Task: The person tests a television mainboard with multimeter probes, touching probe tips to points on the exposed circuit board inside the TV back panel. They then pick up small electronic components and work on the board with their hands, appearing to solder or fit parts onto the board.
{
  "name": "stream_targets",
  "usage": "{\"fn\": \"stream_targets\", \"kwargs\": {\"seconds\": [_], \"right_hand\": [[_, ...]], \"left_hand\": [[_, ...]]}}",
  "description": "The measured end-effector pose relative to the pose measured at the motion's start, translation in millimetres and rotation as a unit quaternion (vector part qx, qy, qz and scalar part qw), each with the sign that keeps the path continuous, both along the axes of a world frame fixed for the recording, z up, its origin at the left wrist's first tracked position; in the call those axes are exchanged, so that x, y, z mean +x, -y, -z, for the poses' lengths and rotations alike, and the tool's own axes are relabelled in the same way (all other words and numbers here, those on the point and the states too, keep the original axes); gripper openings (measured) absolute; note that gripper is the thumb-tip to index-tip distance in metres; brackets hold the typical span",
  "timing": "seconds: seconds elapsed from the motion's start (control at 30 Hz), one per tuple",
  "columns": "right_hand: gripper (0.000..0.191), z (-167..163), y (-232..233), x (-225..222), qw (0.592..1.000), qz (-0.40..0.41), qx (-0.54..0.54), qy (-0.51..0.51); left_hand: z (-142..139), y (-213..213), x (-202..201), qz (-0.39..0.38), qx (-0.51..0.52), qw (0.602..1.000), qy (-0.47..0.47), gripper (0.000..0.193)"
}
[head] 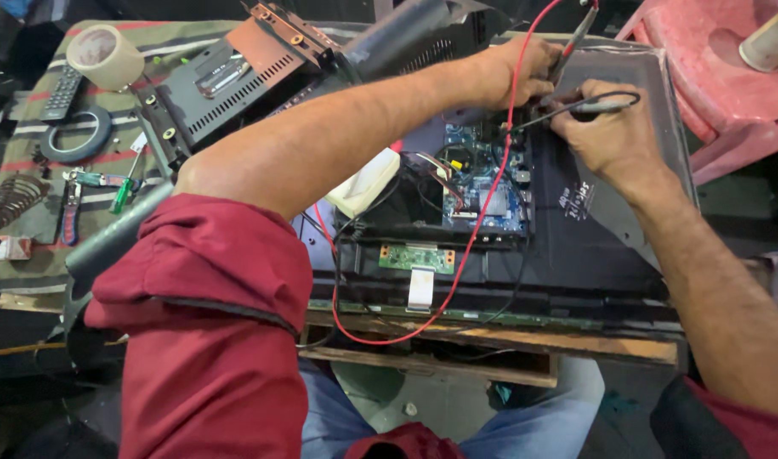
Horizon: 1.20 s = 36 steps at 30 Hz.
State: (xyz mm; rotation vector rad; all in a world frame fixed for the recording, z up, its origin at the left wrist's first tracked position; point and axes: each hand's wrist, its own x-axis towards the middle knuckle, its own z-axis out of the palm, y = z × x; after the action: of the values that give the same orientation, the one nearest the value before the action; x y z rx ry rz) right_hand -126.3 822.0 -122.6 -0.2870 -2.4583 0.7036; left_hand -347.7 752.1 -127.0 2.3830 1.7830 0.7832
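An opened flat-panel television (593,246) lies face down on a workbench, its back removed. A blue circuit board (491,183) sits in the middle, and a small green board (416,257) with a white ribbon cable lies below it. My left hand (521,72) grips a red-wired test probe (572,38) above the blue board. A black-wired probe (597,106) is in my right hand (614,136), its tip pointing at the board's upper right corner. The red lead (457,280) loops down across the panel.
At left lie a roll of tape (104,55), a remote control (62,92), a dark tape ring (74,136), screwdrivers (125,183) and a perforated black metal cover (227,89). A pink plastic chair (721,76) stands at the upper right. The wooden bench edge (508,340) runs below the panel.
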Motion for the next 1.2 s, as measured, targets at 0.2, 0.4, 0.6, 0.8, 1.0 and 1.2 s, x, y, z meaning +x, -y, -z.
{"fn": "stream_targets", "kwargs": {"seconds": [0.2,0.4,0.6,0.8,1.0,1.2], "right_hand": [[0.037,1,6,4,0.997,0.061,-0.006,0.039],[0.016,-10,5,12,0.984,-0.013,-0.145,-0.107],[0.029,-35,2,27,0.985,0.016,-0.103,-0.139],[0.028,-52,8,34,0.961,-0.143,-0.177,-0.157],[0.006,-55,25,45,0.971,0.028,-0.186,-0.149],[0.014,-47,21,55,0.991,0.045,0.120,-0.035]], "left_hand": [[2,10,7,-0.026,-0.013,0.999,0.041,0.022],[-24,18,26,-0.061,0.009,0.997,0.045,0.030],[-68,41,50,-0.109,0.020,0.989,-0.094,0.026],[-83,40,69,-0.118,-0.037,0.980,-0.157,0.030],[-50,32,45,-0.107,-0.069,0.990,-0.065,0.027],[-35,35,20,-0.078,-0.163,0.983,-0.041,0.020]]}}
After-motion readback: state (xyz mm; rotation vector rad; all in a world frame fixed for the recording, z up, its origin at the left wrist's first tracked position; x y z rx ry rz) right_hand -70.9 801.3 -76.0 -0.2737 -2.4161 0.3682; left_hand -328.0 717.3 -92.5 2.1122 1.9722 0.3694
